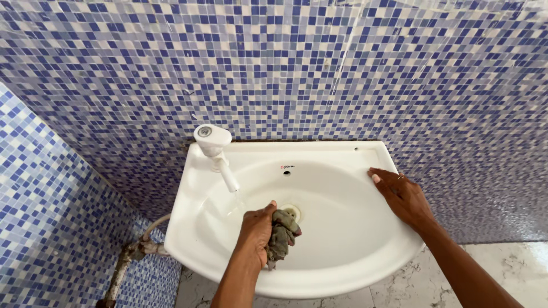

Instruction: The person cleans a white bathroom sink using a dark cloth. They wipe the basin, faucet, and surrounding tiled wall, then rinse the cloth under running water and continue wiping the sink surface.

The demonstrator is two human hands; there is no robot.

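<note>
- The room is walled in small mosaic tiles [342, 68] of blue, white and pale grey, meeting at a corner on the left; a strip of pale marbled floor [502, 265] shows at the lower right.
- At the far lower left, a stained pipe [123, 268] runs down the side wall below the basin, joined by a thin white hose [155, 223].
- A white wall-hung sink [342, 239] fills the middle, with its back edge against the tiles.
- On the sink's left rear corner stands a white tap [212, 142], its spout angled down into the bowl.
- The left hand [257, 231] is down in the bowl, fingers clenched around a crumpled grey-green cloth [281, 234].
- The cloth lies bunched just beside the drain [291, 211], at the bottom of the bowl.
- An overflow hole [287, 173] sits on the bowl's rear wall.
- The right hand [402, 197] rests flat and spread on the sink's right rim, holding nothing.
</note>
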